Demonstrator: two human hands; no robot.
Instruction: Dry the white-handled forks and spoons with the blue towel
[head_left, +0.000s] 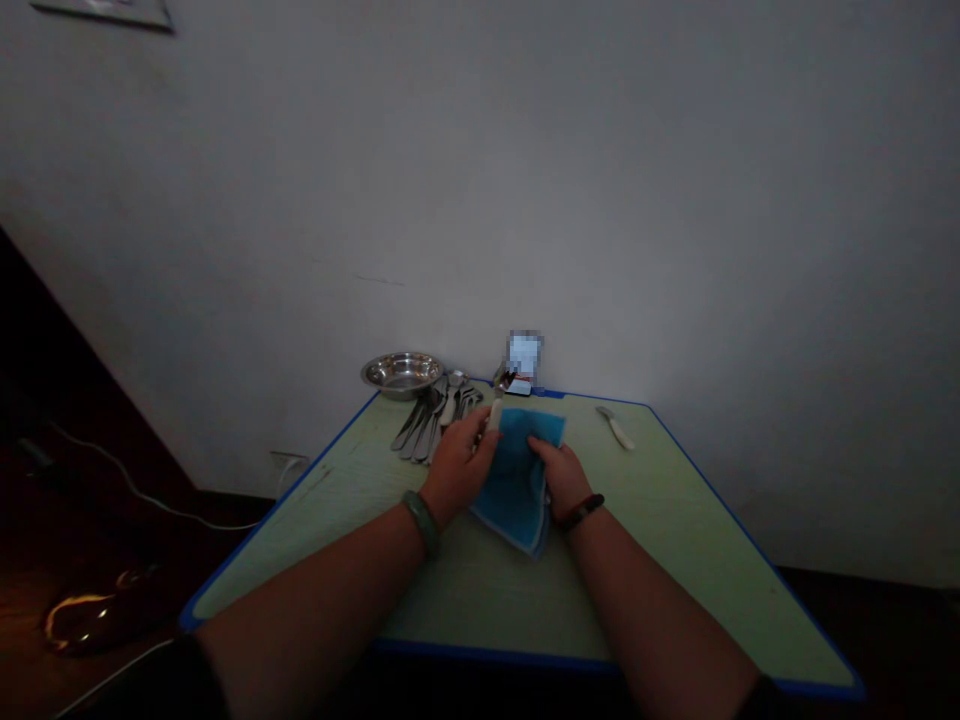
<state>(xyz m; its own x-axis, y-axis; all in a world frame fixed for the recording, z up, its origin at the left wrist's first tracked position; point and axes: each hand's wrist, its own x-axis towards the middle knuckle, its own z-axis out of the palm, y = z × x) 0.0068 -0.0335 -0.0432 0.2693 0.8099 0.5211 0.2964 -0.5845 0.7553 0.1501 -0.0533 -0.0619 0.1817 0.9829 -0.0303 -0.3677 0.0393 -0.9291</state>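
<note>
My left hand (pixel 457 465) is shut on a white-handled metal utensil (pixel 495 412), probably a spoon, with its metal head pointing up and away from me. My right hand (pixel 561 476) grips a folded blue cloth (pixel 516 490), which also lies under the utensil's handle. Left of the hands lies a pile of steel cutlery (pixel 435 422), with forks and spoons among it. Right of the cloth, a cream-handled utensil (pixel 616 428) lies apart on the tabletop.
The green table (pixel 637 560) has a blue edge and stands against a white wall. A steel bowl (pixel 403 375) sits at the back left corner. A pixelated object (pixel 525 358) stands at the back edge. A white cable (pixel 157 505) runs across the dark floor.
</note>
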